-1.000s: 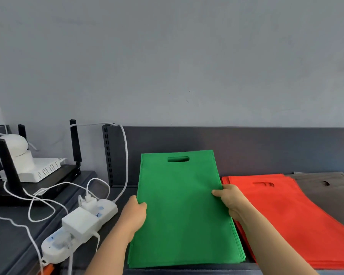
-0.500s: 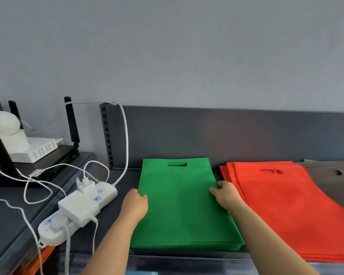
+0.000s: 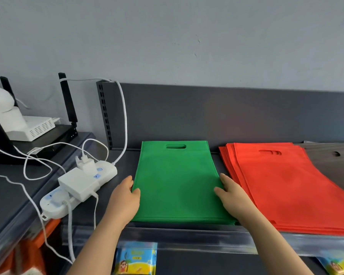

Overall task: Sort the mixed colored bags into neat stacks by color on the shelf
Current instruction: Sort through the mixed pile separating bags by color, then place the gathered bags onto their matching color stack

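Pinching both side edges of the green stack (image 3: 177,181) with left hand (image 3: 125,199) and right hand (image 3: 231,195), thumbs on top, squaring it at the shelf (image 3: 187,236) front edge beside the sorted orange stack (image 3: 286,185) and grey stack (image 3: 336,165), apparently nearly finished.

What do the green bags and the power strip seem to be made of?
The green bags are probably non-woven fabric, matte, with a die-cut handle slot and thin layered edges. The power strip looks like hard white plastic, smooth and slightly glossy.
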A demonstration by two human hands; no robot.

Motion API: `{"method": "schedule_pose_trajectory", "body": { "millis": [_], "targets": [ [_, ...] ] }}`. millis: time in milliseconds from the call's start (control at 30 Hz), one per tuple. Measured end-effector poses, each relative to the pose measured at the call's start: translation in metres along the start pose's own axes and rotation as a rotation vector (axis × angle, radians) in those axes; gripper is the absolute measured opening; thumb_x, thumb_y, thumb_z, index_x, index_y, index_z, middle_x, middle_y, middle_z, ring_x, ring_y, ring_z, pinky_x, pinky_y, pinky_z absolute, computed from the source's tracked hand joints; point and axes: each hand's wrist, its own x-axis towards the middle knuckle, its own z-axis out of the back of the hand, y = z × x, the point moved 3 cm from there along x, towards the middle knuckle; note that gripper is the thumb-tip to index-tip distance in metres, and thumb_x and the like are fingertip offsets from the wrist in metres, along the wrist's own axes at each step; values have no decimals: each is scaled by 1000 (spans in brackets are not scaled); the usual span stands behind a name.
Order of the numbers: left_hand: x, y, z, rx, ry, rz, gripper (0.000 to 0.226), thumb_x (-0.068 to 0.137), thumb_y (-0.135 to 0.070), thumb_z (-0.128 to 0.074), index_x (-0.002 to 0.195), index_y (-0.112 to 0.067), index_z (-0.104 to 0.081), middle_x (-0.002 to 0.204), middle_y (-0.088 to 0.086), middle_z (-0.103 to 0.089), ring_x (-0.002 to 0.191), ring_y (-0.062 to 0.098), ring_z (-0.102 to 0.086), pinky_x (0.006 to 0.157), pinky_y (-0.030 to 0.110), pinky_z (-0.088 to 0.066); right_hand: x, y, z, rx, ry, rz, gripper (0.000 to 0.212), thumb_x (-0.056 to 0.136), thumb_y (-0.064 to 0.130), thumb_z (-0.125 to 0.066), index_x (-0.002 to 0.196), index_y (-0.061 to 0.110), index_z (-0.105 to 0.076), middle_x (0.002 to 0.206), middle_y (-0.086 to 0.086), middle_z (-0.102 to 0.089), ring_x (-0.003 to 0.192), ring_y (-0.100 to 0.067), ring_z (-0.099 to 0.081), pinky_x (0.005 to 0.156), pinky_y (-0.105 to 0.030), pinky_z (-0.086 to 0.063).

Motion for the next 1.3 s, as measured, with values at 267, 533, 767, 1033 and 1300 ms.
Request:
{"method": "schedule_pose_trajectory", "body": {
  "millis": [267, 533, 767, 1033, 1300],
  "targets": [
    [-12, 8, 3, -62, 14, -42, 37, 99, -13, -42, 136, -13, -40, 130, -4, -50, 72, -2, -39, 78, 25, -31, -22, -17, 5, -10, -51, 15, 68, 95, 21, -54, 150, 8, -16, 154, -6, -26, 140, -17, -29, 111, -29, -25],
    [-18, 9, 3, 0, 35, -48, 59, 100, -16, -44, 152, -13, -17, 155, 2, -27, 82, -5, -44, 72, 15, -37, -34, -10, -2, -303, -35, 77, 69, 96, 31, -48, 151, 9, -11, 153, -7, -30, 128, -22, -44, 97, -27, -34],
    [-21, 7, 5, 132, 51, -88, 63, 99, -22, -47, 152, -11, -16, 155, 7, -28, 124, 15, -48, 96, 26, -36, -38, -6, -7, -357, -33, 99, 71, 96, 36, -47, 150, 7, -11, 154, -8, -26, 140, -22, -28, 108, -28, -27],
    [-31, -20, 6, 337, -48, -256, 54, 99, -24, -43, 148, -9, -26, 150, 8, -35, 137, 21, -35, 109, 31, -29, -42, 1, 9, -466, -204, 254, 58, 98, 34, -45, 147, 10, -28, 154, -3, -27, 142, -15, -24, 112, -24, -20],
    [-56, -83, -55, 362, 14, -491, 53, 99, -32, -43, 147, -13, -30, 151, 0, -34, 138, 14, -32, 112, 24, -22, -44, -24, 77, -587, -347, 195, 55, 96, 36, -47, 143, 11, -36, 152, -5, -31, 141, -18, -28, 111, -29, -25]
  ]
}}
